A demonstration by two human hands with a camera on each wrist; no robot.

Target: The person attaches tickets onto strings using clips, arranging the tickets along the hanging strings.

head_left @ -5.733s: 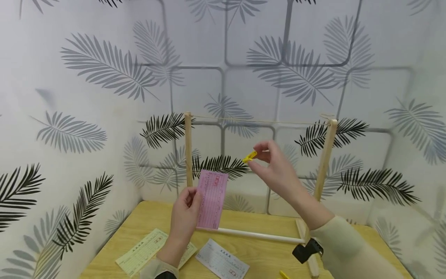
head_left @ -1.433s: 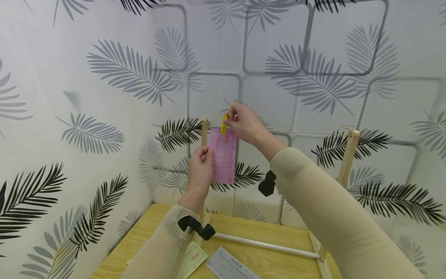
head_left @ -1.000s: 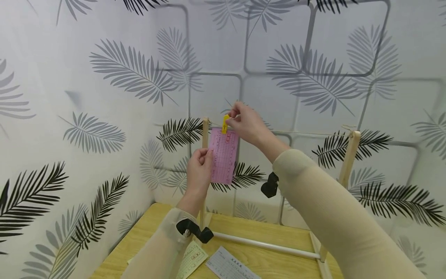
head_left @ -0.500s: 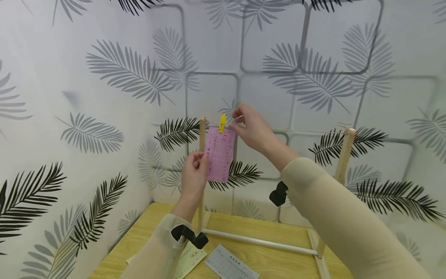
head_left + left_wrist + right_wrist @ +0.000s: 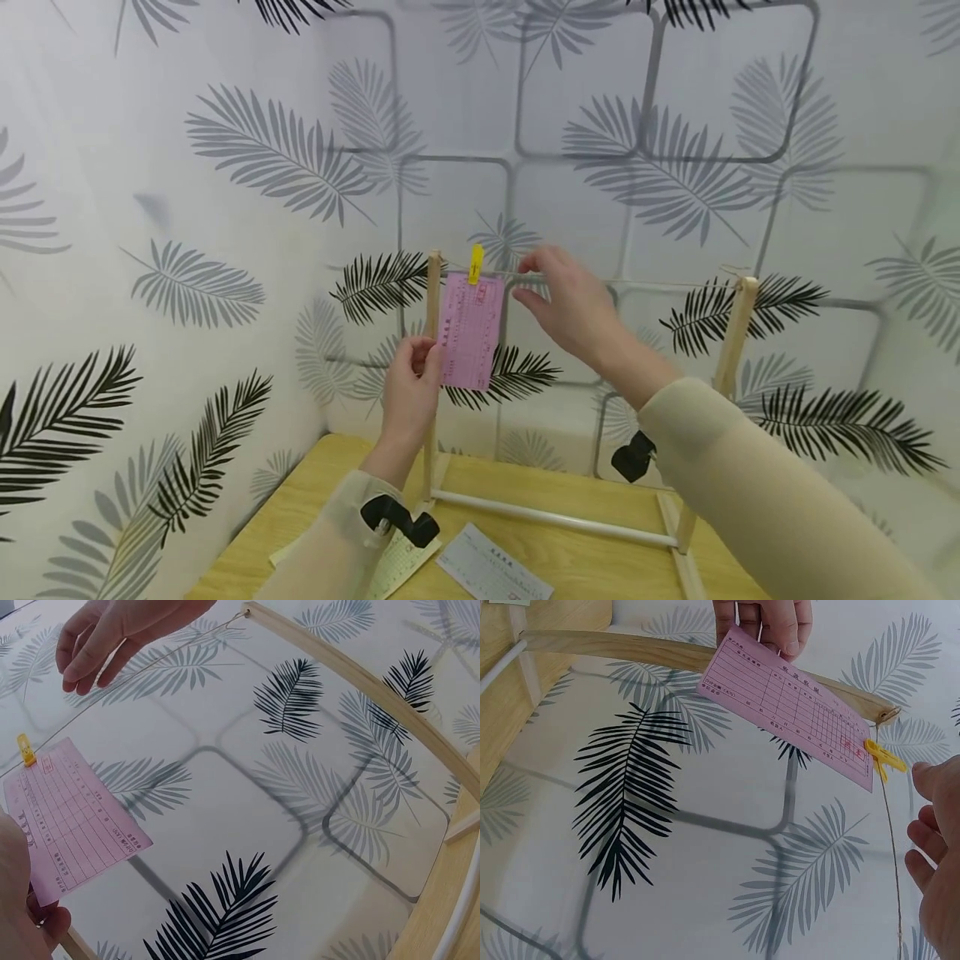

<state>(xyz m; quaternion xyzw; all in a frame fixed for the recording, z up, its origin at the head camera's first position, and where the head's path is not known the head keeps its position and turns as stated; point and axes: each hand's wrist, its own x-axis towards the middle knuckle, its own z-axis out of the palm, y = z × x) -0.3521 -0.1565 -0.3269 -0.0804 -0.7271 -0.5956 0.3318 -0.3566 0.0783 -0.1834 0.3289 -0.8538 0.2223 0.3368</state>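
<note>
A pink receipt slip hangs from the string by a yellow clothespin at its top edge. My left hand pinches the slip by its left edge; in the right wrist view its fingertips sit right at that edge. My right hand is a short way right of the clothespin, thumb and fingers apart with nothing between them. From the left wrist view, the right hand shows loosely bent fingers above the string, clear of the yellow clothespin.
The string runs between a left wooden post and a right wooden post. A white rod joins their bases on the wooden table. A white slip and a pale yellow slip lie in front, the latter partly under the left forearm.
The slip and clothespin were raised to the string, and the clothespin now grips there. My right hand has let go of it and drawn away right; my left hand has lowered slightly.
</note>
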